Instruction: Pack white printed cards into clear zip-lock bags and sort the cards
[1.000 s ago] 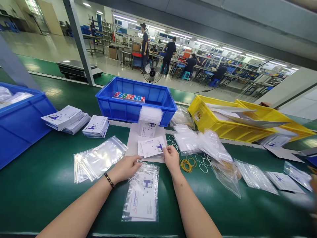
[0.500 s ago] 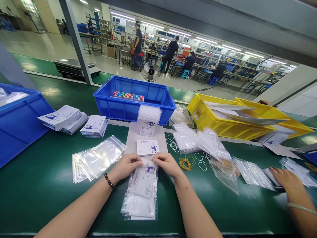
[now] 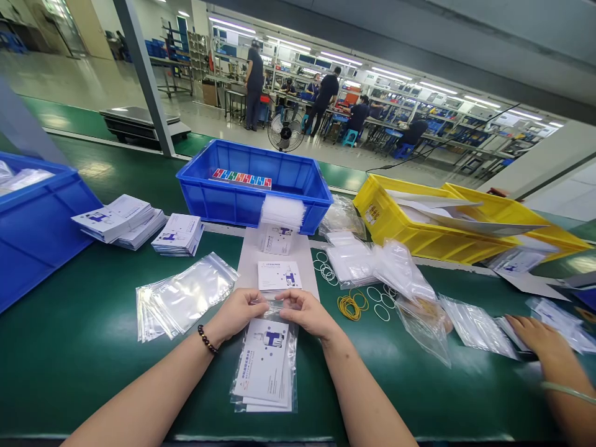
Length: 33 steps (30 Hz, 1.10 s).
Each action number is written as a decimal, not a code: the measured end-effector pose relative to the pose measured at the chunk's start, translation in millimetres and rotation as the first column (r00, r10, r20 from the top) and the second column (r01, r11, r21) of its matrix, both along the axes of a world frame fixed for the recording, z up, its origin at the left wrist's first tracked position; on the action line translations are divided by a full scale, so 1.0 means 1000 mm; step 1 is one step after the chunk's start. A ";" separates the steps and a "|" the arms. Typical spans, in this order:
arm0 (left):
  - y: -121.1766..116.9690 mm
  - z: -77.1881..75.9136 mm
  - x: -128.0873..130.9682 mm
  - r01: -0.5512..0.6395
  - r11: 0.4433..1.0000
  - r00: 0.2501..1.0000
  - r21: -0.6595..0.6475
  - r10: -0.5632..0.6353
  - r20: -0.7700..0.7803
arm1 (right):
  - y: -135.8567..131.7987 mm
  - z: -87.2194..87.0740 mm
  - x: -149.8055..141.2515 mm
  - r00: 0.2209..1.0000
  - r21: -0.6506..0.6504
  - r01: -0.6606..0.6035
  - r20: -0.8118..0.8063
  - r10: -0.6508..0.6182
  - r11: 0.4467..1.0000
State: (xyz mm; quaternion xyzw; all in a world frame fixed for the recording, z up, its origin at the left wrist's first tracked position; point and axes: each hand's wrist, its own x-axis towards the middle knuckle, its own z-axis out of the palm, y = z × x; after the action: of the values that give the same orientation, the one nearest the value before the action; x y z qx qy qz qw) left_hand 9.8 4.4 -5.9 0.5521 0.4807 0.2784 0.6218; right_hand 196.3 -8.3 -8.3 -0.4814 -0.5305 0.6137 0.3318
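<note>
Both my hands pinch the top edge of a clear plastic bag point(image 3: 267, 310) with a printed white booklet point(image 3: 263, 360) inside. My left hand point(image 3: 239, 313), with a beaded bracelet on the wrist, grips the bag's left side. My right hand point(image 3: 305, 312) holds its right side, fingers bent over the edge. Beneath it lie more bagged booklets, partly hidden. Just beyond my fingertips, a stack of booklets point(image 3: 279, 275) rests on a grey board point(image 3: 249, 254). To the left, clear zip bags point(image 3: 186, 298) lie fanned out on the green table.
Booklet piles point(image 3: 114, 217) stand at left near a blue bin point(image 3: 41, 230). Another blue bin point(image 3: 218, 202) and yellow bins point(image 3: 433, 242) line the back. Rubber bands point(image 3: 349, 307) and plastic packs point(image 3: 349, 264) lie at right. A co-worker's hand point(image 3: 535, 335) touches items at far right.
The booklet has slid down and now lies flat inside the bag, its printed cover showing clearly. My fingers have come together along the bag's top edge.
</note>
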 end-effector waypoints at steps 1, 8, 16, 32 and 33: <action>-0.001 0.001 0.001 -0.001 1.000 1.000 0.028 0.002 -0.005 | 0.000 0.000 -0.001 1.000 0.006 0.009 0.015 -0.009 1.000; 0.002 -0.001 -0.003 0.017 1.000 0.999 0.024 -0.017 0.029 | -0.001 0.003 -0.006 0.994 0.091 0.058 0.085 -0.065 0.994; 0.006 -0.002 -0.006 -0.037 0.999 0.992 0.015 0.035 0.118 | 0.001 0.005 0.001 0.993 0.004 0.102 0.064 -0.102 0.995; 0.004 -0.007 -0.003 -0.017 0.998 0.999 0.065 0.014 0.048 | 0.001 -0.003 -0.005 0.988 0.064 0.068 0.137 -0.076 0.996; 0.004 -0.006 -0.003 -0.009 0.998 0.999 0.063 0.007 0.033 | 0.001 -0.003 -0.006 0.986 0.084 0.074 0.145 -0.085 0.994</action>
State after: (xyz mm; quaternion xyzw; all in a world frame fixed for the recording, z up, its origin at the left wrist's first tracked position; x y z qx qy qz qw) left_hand 7.0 8.5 -12.4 0.5647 0.4637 0.3050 0.6108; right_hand 190.3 -7.8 -11.2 -0.5330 -0.5578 0.5412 0.3345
